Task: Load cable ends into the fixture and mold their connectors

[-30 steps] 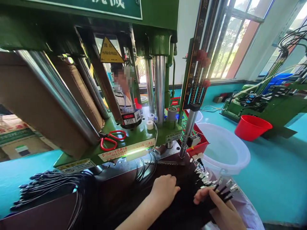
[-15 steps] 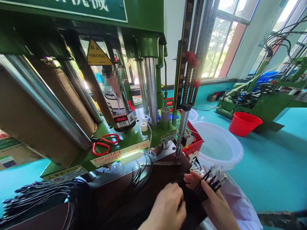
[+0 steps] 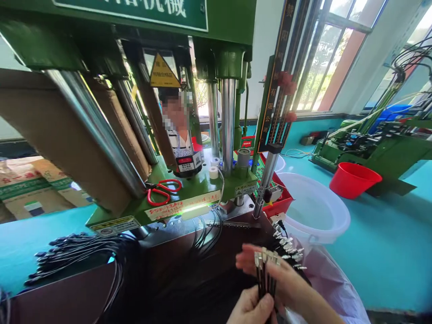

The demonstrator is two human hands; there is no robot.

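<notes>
My left hand (image 3: pixel 254 308) is closed round a bundle of black cables (image 3: pixel 265 279) with metal connectors at their upper ends. Against the upper part of this bundle lies my right hand (image 3: pixel 286 281), its fingers stretched out behind the connectors. More cable ends with silvery connectors (image 3: pixel 290 247) lie at the right edge of the dark table (image 3: pixel 168 265), just beyond my hands. Several thin black cables (image 3: pixel 204 234) hang over the table's back edge below the press.
A green press (image 3: pixel 199 191) with steel columns bears red-handled scissors (image 3: pixel 164 191). Black cables (image 3: pixel 77 252) are heaped at left. At right stand a white tub (image 3: pixel 315 207), a red bucket (image 3: pixel 354 180) and a plastic bag (image 3: pixel 337 288). A person (image 3: pixel 178 135) is behind the press.
My left hand has moved right and taken hold of the cable bundle. My right hand has shifted left with its fingers now stretched. The view has turned slightly left.
</notes>
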